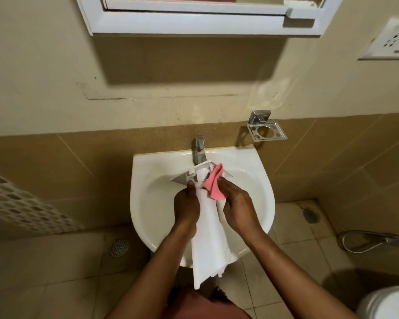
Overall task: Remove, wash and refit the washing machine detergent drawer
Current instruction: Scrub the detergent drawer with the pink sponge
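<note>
Here, left hand (pixel 186 209) grips drawer (pixel 209 247) over sink (pixel 143 180); right hand (pixel 238 209) holds pink cloth (pixel 214 184) against drawer's far end.

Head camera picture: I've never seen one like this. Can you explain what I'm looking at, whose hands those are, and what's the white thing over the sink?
There is no machine here. One camera worn on a person's head looks down at their own two hands. They stand at a white sink with a metal tap. The left hand grips a long white detergent drawer, held over the basin with its far end near the tap. The right hand holds a pink cloth against the drawer. I cannot tell whether water is running.
</note>
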